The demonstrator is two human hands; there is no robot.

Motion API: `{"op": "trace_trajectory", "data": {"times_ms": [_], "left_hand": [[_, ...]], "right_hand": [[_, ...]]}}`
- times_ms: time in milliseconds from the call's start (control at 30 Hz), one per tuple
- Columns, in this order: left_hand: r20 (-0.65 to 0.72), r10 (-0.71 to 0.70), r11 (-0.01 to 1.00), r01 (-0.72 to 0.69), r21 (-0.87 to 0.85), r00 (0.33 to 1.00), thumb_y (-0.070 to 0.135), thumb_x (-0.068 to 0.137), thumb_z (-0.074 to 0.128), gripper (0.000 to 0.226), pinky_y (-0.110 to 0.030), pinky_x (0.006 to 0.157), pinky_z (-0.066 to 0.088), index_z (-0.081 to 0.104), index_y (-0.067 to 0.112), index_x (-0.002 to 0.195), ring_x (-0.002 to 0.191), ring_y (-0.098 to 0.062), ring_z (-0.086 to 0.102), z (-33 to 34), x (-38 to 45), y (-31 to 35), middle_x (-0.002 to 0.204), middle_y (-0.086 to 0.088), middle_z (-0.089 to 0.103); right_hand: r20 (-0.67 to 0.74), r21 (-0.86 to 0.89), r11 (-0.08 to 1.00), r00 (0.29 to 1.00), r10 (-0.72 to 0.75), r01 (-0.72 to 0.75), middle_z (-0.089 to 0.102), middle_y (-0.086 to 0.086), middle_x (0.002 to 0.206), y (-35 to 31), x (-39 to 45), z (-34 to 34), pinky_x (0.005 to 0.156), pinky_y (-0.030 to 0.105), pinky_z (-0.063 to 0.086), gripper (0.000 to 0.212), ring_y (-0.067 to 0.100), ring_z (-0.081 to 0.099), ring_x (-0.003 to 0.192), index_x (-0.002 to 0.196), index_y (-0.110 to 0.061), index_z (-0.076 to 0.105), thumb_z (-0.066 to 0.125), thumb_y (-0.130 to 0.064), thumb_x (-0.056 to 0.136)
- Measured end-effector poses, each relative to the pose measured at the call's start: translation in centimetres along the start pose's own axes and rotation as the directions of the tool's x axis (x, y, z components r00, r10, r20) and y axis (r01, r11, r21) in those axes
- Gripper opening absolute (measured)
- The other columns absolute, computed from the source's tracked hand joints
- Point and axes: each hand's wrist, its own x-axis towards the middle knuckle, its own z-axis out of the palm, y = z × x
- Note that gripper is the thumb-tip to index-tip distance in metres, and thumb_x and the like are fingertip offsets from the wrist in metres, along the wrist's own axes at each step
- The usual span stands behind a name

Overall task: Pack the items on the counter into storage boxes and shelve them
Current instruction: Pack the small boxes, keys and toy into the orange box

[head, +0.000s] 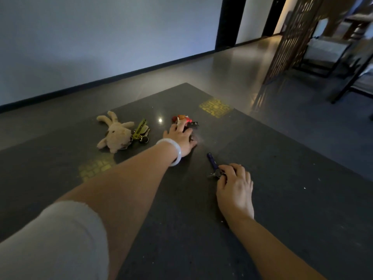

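At frame centre my left hand (180, 136) clutched the red keychain (182, 119); lower right, my right hand (235, 184) pinched the purple-strapped keys (213, 164).

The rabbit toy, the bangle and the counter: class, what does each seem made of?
Rabbit toy: soft cream plush, by its fuzzy surface.
Bangle on the left wrist: smooth milky white, perhaps jade or glass.
Counter: dark speckled stone, probably polished; it reflects a light spot.

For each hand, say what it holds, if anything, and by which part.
The right hand pinches the purple keychain at its metal ring end. The left hand rests on the red keychain; any grip cannot be told.
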Motion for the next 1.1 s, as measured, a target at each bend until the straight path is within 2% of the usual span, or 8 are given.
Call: {"op": "trace_trajectory", "data": {"times_ms": [100,267,467,533,633,700,867,1100], "left_hand": [[-0.098,0.098,0.995,-0.098,0.0,0.99,0.049,0.095,0.047,0.051,-0.049,0.108,0.033,0.041,0.024,0.138,0.135,-0.031,0.028,0.2,-4.3,-0.3,0.152,-0.002,0.02],[-0.095,0.138,0.99,-0.136,0.025,0.986,0.05,0.096,0.041,0.054,-0.044,0.108,0.034,0.037,0.025,0.143,0.134,-0.029,0.028,1.3,-16.9,0.1,0.149,-0.001,0.027],[-0.164,0.163,0.986,-0.157,0.048,0.973,0.047,0.088,0.058,0.063,-0.046,0.11,0.026,0.033,0.032,0.144,0.137,-0.027,0.018,0.8,-25.9,0.2,0.154,0.002,0.01],[-0.192,0.128,0.992,-0.124,0.033,0.973,0.051,0.084,0.062,0.082,-0.048,0.114,0.014,0.014,0.036,0.149,0.144,-0.028,-0.001,0.7,-25.7,0.2,0.158,0.003,-0.007],[-0.008,0.037,0.998,-0.037,-0.048,0.999,0.056,0.087,0.056,0.09,-0.052,0.114,-0.001,-0.008,0.044,0.149,0.143,-0.027,-0.024,0.8,-24.1,0.0,0.155,0.008,-0.031],[0.099,-0.003,0.998,0.009,-0.06,0.995,0.058,0.093,0.044,0.075,-0.05,0.118,0.002,0.002,0.04,0.152,0.146,-0.029,-0.016,1.2,-24.1,0.0,0.158,0.004,-0.026],[0.076,0.005,0.964,0.015,-0.264,0.997,0.056,0.095,0.042,0.071,-0.043,0.118,0.003,0.011,0.029,0.153,0.147,-0.021,-0.016,3.3,-29.7,1.2,0.157,0.011,-0.026],[0.058,0.084,0.968,-0.068,-0.24,0.995,0.036,0.097,0.05,0.059,-0.04,0.119,0.016,0.025,0.027,0.15,0.147,-0.021,0.005,3.5,-38.5,3.5,0.16,0.007,0.0]], "right_hand": [[-0.005,0.011,1.0,1.0,0.007,-0.007,0.047,0.004,0.129,-0.2,-0.1,-0.1,0.107,0.041,0.03,0.03,0.023,0.038,0.123,0.123,-0.02,0.059,0.045,-0.018,0.097],[0.011,0.04,0.999,1.0,0.009,-0.01,0.048,0.007,0.127,-0.7,-0.6,-0.6,0.105,0.041,0.029,0.028,0.027,0.04,0.118,0.12,-0.016,0.06,0.047,-0.017,0.095],[0.103,0.035,0.999,0.994,-0.036,0.033,0.043,0.012,0.142,-1.3,-2.3,-2.1,0.114,0.04,0.023,0.034,0.032,0.036,0.131,0.129,-0.012,0.058,0.044,-0.011,0.098],[0.136,-0.007,0.998,0.989,-0.063,0.065,0.038,0.011,0.149,-1.1,-4.2,-2.7,0.12,0.037,0.013,0.038,0.03,0.029,0.139,0.135,-0.014,0.054,0.043,-0.01,0.099],[0.174,-0.043,0.993,0.98,-0.098,0.107,0.025,0.007,0.157,-0.8,-7.2,-3.9,0.121,0.032,0.003,0.042,0.022,0.016,0.147,0.143,-0.019,0.043,0.037,-0.015,0.102],[0.239,-0.045,0.994,0.967,-0.091,0.104,0.015,0.005,0.16,-0.8,-9.3,-4.9,0.121,0.032,0.002,0.044,0.017,0.008,0.148,0.148,-0.021,0.034,0.032,-0.022,0.104],[0.462,-0.064,0.996,0.887,-0.021,0.056,-0.011,-0.004,0.16,0.2,-14.7,-7.7,0.113,0.03,-0.009,0.064,0.015,-0.014,0.146,0.153,-0.028,0.011,0.035,-0.05,0.099],[0.381,-0.254,0.966,0.923,0.05,0.052,0.022,-0.002,0.154,-0.6,-22.2,-11.5,0.115,0.04,0.02,0.053,0.02,0.021,0.14,0.148,-0.03,0.03,0.046,-0.037,0.097]]}}
